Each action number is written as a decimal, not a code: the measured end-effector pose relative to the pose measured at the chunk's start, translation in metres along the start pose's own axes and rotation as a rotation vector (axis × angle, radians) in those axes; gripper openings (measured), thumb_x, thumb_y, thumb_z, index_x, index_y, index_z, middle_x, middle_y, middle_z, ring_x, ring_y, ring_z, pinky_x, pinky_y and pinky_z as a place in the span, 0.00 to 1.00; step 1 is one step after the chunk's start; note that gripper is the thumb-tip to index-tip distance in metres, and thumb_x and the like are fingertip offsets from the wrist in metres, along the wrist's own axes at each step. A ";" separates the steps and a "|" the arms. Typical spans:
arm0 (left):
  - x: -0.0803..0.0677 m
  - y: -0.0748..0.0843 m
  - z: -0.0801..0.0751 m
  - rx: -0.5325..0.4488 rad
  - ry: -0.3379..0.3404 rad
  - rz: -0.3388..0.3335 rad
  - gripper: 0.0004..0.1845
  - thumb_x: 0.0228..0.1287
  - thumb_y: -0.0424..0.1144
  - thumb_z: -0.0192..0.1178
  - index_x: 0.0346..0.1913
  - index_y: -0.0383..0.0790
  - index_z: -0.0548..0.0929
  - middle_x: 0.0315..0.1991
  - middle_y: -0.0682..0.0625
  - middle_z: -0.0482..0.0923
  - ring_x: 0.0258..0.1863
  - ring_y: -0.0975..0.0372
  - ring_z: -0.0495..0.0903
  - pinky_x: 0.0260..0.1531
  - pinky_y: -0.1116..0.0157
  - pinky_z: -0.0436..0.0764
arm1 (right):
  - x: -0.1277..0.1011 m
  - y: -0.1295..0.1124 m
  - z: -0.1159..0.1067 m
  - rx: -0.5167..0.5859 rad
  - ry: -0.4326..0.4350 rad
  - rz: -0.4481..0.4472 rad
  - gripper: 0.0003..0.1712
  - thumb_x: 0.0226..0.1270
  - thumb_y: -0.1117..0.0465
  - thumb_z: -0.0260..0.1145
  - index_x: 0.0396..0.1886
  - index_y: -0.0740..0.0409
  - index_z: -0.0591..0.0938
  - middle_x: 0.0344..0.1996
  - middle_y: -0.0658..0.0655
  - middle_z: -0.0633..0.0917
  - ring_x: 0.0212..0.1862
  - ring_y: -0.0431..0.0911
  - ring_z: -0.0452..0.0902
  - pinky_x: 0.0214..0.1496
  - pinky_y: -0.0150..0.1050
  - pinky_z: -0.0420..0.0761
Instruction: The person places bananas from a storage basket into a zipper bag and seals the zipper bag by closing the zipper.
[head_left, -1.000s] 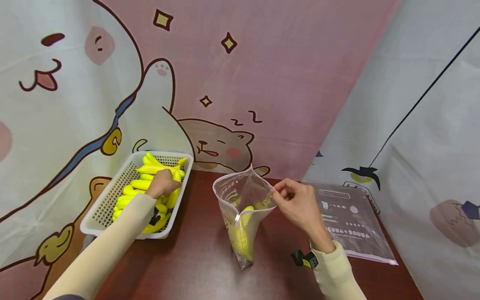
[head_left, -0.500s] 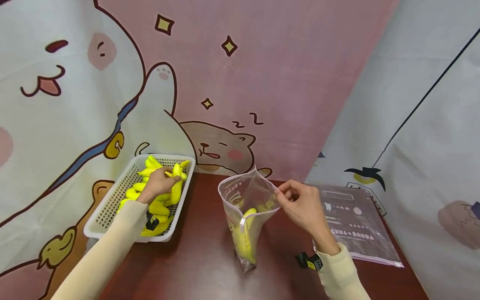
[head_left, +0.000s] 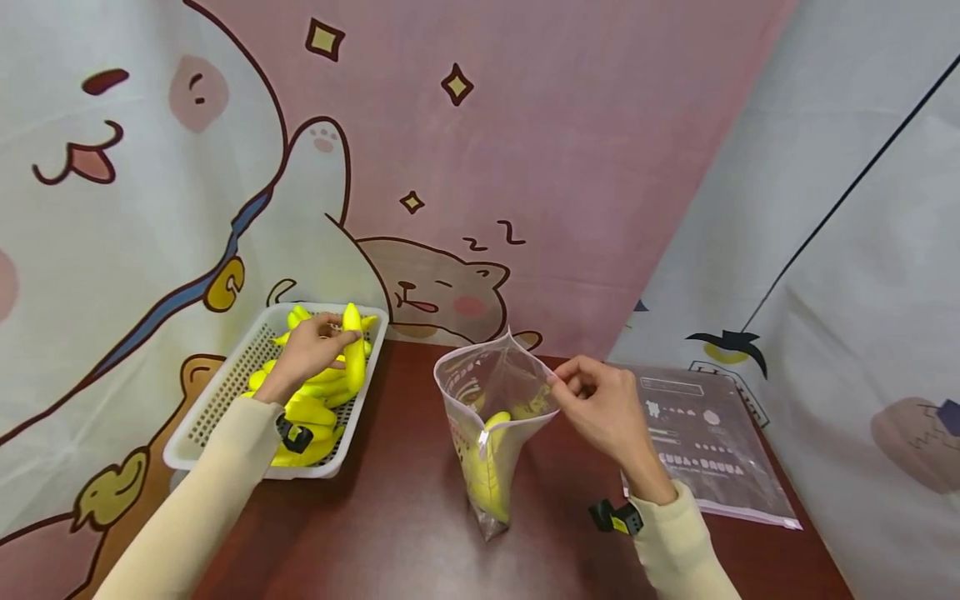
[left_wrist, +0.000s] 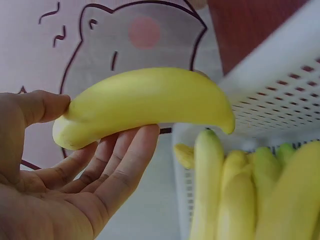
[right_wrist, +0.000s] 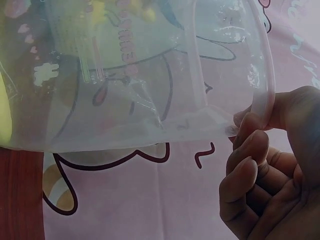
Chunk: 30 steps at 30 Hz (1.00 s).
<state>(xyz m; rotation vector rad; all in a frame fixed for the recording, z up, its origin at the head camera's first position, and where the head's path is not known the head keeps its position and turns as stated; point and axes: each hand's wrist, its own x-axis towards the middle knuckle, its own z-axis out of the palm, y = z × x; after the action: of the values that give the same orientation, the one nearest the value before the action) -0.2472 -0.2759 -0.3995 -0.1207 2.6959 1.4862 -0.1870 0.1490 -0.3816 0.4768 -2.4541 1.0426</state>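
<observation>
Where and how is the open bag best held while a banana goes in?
I'd pinch the open bag at the right of its rim, coming from the right, as the right grip does. The rim is a slim band and the bag gapes upward, so this should leave the left side free for the banana in the left grip.

Printed fabric covers the walls behind the table (head_left: 405, 442). The pink section (head_left: 592, 167) bears yellow four-pointed stars (head_left: 457, 85) and a sleeping cat (head_left: 442, 292); a large white cartoon animal (head_left: 150, 183) fills the left. The right-hand section (head_left: 900, 283) is pale, creased, crossed by a black diagonal line (head_left: 885, 148). The tabletop is dark reddish-brown, reflecting soft light near its front.
</observation>
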 end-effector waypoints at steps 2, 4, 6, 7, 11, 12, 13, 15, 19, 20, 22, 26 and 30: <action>-0.001 0.006 -0.001 -0.008 -0.002 0.015 0.36 0.74 0.54 0.60 0.74 0.34 0.66 0.62 0.32 0.72 0.50 0.46 0.84 0.45 0.57 0.89 | 0.000 0.000 -0.001 0.003 0.001 -0.001 0.05 0.64 0.60 0.73 0.28 0.48 0.86 0.13 0.41 0.80 0.18 0.35 0.72 0.23 0.30 0.70; -0.004 0.013 -0.001 -0.006 -0.002 0.027 0.37 0.74 0.55 0.60 0.73 0.34 0.67 0.61 0.33 0.73 0.48 0.47 0.85 0.42 0.61 0.89 | 0.000 0.001 -0.001 0.005 0.002 -0.004 0.05 0.63 0.61 0.74 0.28 0.48 0.86 0.13 0.41 0.80 0.18 0.35 0.72 0.23 0.30 0.70; -0.006 0.019 -0.001 -0.017 -0.006 0.042 0.37 0.73 0.56 0.60 0.73 0.34 0.67 0.60 0.33 0.75 0.47 0.49 0.86 0.40 0.62 0.89 | 0.000 0.001 -0.001 0.006 0.002 -0.001 0.06 0.63 0.62 0.74 0.28 0.48 0.86 0.13 0.41 0.79 0.18 0.35 0.72 0.23 0.30 0.70; -0.008 0.023 -0.001 -0.025 -0.007 0.049 0.37 0.73 0.56 0.61 0.73 0.34 0.68 0.60 0.34 0.75 0.46 0.49 0.86 0.40 0.62 0.89 | -0.001 0.001 -0.001 0.007 0.002 -0.001 0.06 0.63 0.62 0.74 0.28 0.48 0.86 0.13 0.40 0.79 0.19 0.35 0.72 0.23 0.30 0.70; -0.015 0.040 0.000 -0.063 -0.023 0.080 0.37 0.71 0.58 0.62 0.72 0.36 0.69 0.60 0.35 0.77 0.48 0.50 0.85 0.42 0.61 0.89 | -0.001 0.000 0.000 0.007 -0.001 0.003 0.06 0.63 0.61 0.74 0.28 0.47 0.86 0.13 0.40 0.79 0.19 0.35 0.72 0.23 0.30 0.70; -0.017 0.045 0.001 -0.072 -0.025 0.082 0.37 0.71 0.58 0.62 0.72 0.36 0.69 0.59 0.36 0.77 0.48 0.50 0.85 0.42 0.61 0.89 | -0.001 0.000 0.000 0.009 -0.002 0.004 0.06 0.63 0.61 0.74 0.28 0.47 0.86 0.13 0.40 0.80 0.19 0.35 0.72 0.23 0.30 0.70; -0.019 0.049 0.002 -0.079 -0.028 0.088 0.37 0.71 0.58 0.62 0.72 0.36 0.70 0.59 0.36 0.78 0.48 0.50 0.85 0.42 0.60 0.89 | -0.001 -0.001 0.000 0.010 -0.003 0.003 0.06 0.64 0.61 0.74 0.28 0.47 0.86 0.13 0.40 0.80 0.19 0.34 0.72 0.23 0.30 0.70; -0.023 0.059 0.003 -0.094 -0.034 0.100 0.37 0.70 0.57 0.63 0.72 0.36 0.70 0.60 0.37 0.78 0.47 0.51 0.86 0.41 0.60 0.89 | -0.001 -0.002 0.000 0.007 -0.006 0.002 0.05 0.64 0.61 0.74 0.28 0.47 0.87 0.13 0.40 0.80 0.18 0.35 0.72 0.23 0.30 0.71; -0.031 0.076 0.007 -0.127 -0.051 0.135 0.33 0.71 0.55 0.64 0.69 0.37 0.71 0.58 0.37 0.79 0.43 0.52 0.88 0.40 0.59 0.90 | 0.000 -0.003 -0.001 0.002 -0.010 0.006 0.05 0.64 0.60 0.74 0.28 0.47 0.87 0.13 0.40 0.80 0.18 0.35 0.72 0.23 0.30 0.71; -0.032 0.080 0.008 -0.136 -0.059 0.143 0.33 0.71 0.54 0.64 0.69 0.37 0.72 0.58 0.37 0.79 0.43 0.52 0.88 0.40 0.59 0.90 | 0.000 -0.003 -0.001 -0.001 -0.011 0.009 0.05 0.64 0.60 0.74 0.28 0.47 0.86 0.13 0.40 0.80 0.18 0.35 0.72 0.23 0.30 0.71; -0.036 0.088 0.010 -0.148 -0.071 0.159 0.32 0.71 0.53 0.64 0.68 0.37 0.72 0.58 0.37 0.80 0.43 0.51 0.88 0.40 0.59 0.90 | -0.001 -0.003 -0.001 -0.002 -0.014 0.016 0.05 0.64 0.60 0.74 0.28 0.47 0.86 0.13 0.39 0.80 0.18 0.35 0.72 0.23 0.31 0.71; -0.041 0.102 0.014 -0.162 -0.089 0.178 0.32 0.70 0.52 0.65 0.69 0.39 0.71 0.58 0.38 0.80 0.46 0.50 0.87 0.40 0.58 0.90 | -0.001 -0.003 -0.001 -0.006 -0.017 0.022 0.05 0.64 0.59 0.74 0.29 0.46 0.86 0.13 0.38 0.80 0.18 0.35 0.72 0.22 0.31 0.71; -0.045 0.116 0.018 -0.198 -0.110 0.204 0.30 0.70 0.51 0.66 0.68 0.41 0.71 0.57 0.39 0.80 0.46 0.49 0.87 0.40 0.57 0.90 | -0.001 -0.003 -0.001 -0.007 -0.014 0.020 0.05 0.64 0.59 0.74 0.29 0.45 0.86 0.13 0.37 0.79 0.18 0.35 0.72 0.22 0.31 0.71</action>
<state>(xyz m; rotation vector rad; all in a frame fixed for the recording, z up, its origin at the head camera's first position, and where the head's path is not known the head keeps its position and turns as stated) -0.2133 -0.1971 -0.3079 0.2272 2.5338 1.7564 -0.1847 0.1476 -0.3792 0.4596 -2.4792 1.0421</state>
